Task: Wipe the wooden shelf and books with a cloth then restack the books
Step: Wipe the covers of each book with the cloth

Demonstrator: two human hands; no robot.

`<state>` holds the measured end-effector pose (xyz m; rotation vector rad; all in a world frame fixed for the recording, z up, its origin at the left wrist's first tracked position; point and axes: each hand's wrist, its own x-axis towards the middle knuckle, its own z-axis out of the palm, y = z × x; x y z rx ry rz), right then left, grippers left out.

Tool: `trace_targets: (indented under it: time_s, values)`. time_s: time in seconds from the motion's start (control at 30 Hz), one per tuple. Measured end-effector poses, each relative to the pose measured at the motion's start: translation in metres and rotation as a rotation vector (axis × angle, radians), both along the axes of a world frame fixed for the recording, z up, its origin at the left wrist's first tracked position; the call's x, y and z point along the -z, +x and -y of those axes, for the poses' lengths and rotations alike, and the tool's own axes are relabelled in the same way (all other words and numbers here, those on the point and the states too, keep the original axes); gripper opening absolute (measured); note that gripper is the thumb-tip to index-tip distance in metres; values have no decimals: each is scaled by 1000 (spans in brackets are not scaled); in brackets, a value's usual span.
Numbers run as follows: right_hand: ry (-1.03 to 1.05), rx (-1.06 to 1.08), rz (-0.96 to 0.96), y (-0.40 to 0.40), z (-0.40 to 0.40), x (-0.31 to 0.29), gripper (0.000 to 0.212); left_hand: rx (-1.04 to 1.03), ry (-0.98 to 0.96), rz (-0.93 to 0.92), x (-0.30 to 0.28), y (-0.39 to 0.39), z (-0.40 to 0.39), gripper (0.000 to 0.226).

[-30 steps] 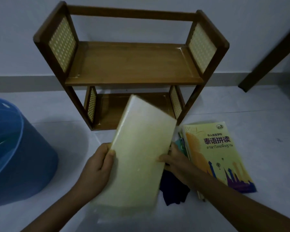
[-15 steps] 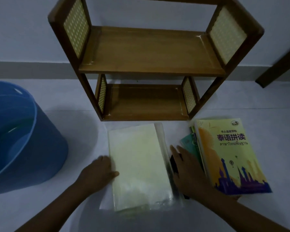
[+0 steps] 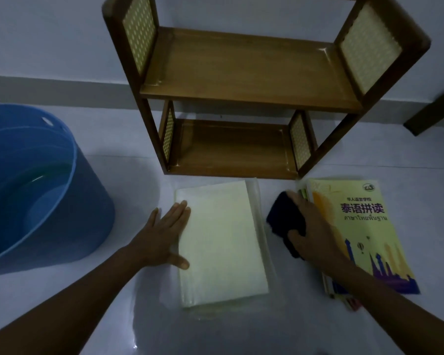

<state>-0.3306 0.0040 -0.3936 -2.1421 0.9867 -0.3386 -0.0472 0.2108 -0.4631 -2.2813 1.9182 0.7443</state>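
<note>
A two-tier wooden shelf [image 3: 244,90] with woven side panels stands against the wall, both tiers bare. A pale cream book [image 3: 221,239] in a clear cover lies flat on the floor in front of it. My left hand [image 3: 164,234] rests flat on the book's left edge, fingers straight. To its right my right hand [image 3: 310,226] grips a dark blue cloth [image 3: 285,221] just off the floor beside the book. A stack of books [image 3: 354,231] topped by a yellow one with a city skyline lies at the right, partly under my right forearm.
A large blue tub [image 3: 36,185] holding some water stands on the floor at the left. A dark wooden furniture leg [image 3: 431,111] slants in at the far right by the wall. The floor is pale and smooth.
The cream book, held tilted up in both hands a second ago, now lies flat on the floor. My left hand has flattened on it and my right hand has picked up the dark cloth.
</note>
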Motion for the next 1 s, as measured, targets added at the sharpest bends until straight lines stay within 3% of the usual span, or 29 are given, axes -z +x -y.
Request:
trace_targets:
  time_s: [0.13, 0.23, 0.37, 0.43, 0.53, 0.63, 0.7, 0.77, 0.9, 1.0]
  values:
    - [-56, -481, -261, 16, -82, 22, 76, -9, -15, -5, -1, 0, 1, 134]
    - [-303, -696, -407, 21, -134, 46, 81, 0, -12, 4, -3, -1, 2, 135]
    - [-552, -914, -202, 57, -115, 67, 48, 12, -5, 55, -5, -3, 0, 133]
    - [-554, -709, -244, 88, -66, 70, 52, 1, -10, 68, -6, -3, 2, 135]
    - [-390, -335, -330, 113, -13, 58, 59, -32, -27, 72, -9, -4, 2, 138]
    - [-472, -521, -216, 105, -55, 52, 49, -36, -46, 42, -11, -5, 1, 142]
    - [-408, -809, -110, 94, -94, 55, 40, -12, -62, 69, -8, -2, 2, 144]
    - [-339, -885, -96, 106, -86, 56, 36, -20, -70, 63, -10, -2, 5, 144]
    - [-220, -325, -200, 138, -16, 63, 43, -63, -46, 28, -16, -7, 4, 141]
    - [-279, -212, -253, 134, -15, 61, 38, -47, -33, 38, -16, -6, 2, 139]
